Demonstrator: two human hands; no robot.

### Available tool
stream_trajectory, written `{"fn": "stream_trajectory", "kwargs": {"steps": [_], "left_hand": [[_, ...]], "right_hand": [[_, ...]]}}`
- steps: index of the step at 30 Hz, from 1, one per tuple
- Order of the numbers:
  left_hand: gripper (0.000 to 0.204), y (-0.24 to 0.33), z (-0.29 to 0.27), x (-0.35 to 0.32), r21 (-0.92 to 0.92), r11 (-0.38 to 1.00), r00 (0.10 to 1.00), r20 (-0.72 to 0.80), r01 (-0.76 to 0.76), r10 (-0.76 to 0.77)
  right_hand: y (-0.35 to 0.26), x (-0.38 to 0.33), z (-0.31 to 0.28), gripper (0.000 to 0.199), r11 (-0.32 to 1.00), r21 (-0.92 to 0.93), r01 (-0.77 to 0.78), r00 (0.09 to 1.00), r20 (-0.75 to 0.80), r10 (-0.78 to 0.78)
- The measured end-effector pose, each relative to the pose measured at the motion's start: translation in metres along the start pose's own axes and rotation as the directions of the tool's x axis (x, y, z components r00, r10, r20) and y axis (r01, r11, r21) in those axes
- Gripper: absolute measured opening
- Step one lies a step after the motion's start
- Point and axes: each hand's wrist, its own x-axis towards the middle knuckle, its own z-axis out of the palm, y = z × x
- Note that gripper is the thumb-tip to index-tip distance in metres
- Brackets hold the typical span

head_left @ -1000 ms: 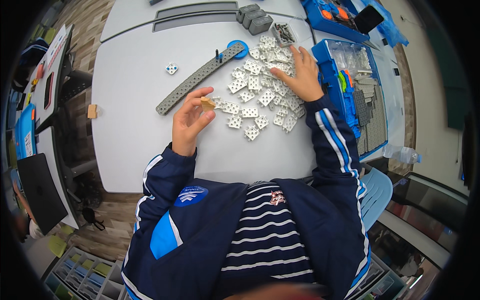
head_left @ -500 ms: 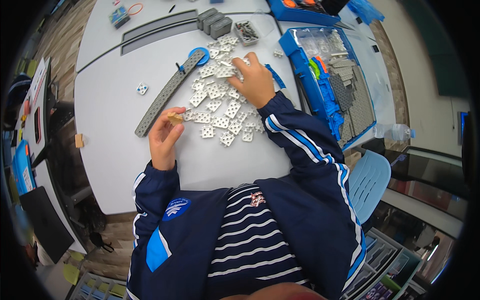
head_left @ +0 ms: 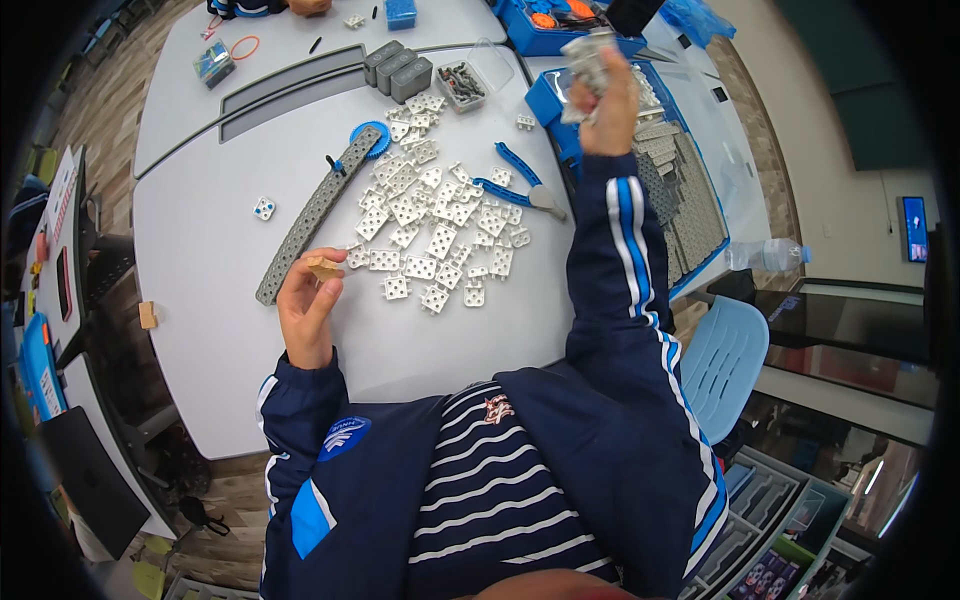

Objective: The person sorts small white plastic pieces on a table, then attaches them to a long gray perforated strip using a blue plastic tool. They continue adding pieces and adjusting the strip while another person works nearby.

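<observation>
My right hand (head_left: 612, 115) is raised over the far end of a blue parts box (head_left: 548, 100). Its fingers are closed round a bunch of white plastic connector pieces (head_left: 588, 50), blurred by motion. Above the near left side of the table, my left hand (head_left: 308, 320) pinches a small tan, irregular piece (head_left: 325, 268) whose kind I cannot make out. Just right of that hand, many white connector pieces (head_left: 420, 267) with holes lie spread over the table. Pliers with blue handles (head_left: 540, 196) rest at the right of this pile.
A long grey perforated beam (head_left: 315, 215) lies left of the pile, with a blue gear (head_left: 381, 135) at its far end. Grey blocks (head_left: 408, 78) and a clear tray of small parts (head_left: 462, 85) stand beyond. A water bottle (head_left: 765, 255) is beside the box.
My right hand has lifted from the pile and swung far right, carrying white pieces over the blue box. The pliers are now uncovered. My left hand still holds the tan piece.
</observation>
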Motion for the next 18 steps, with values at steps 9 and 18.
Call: {"fn": "stream_trajectory", "kwargs": {"steps": [9,18], "left_hand": [[0.021,-0.003,-0.003,0.000,-0.025,1.000,0.998,0.054,-0.013,0.015],[0.021,0.002,-0.006,-0.001,-0.026,0.998,0.998,0.028,-0.053,0.054]], "right_hand": [[0.022,0.046,-0.029,0.030,0.987,-0.162,-0.012,0.892,-0.448,-0.062],[0.024,0.043,-0.049,0.030,0.761,-0.618,-0.195,0.932,-0.359,-0.052]]}}
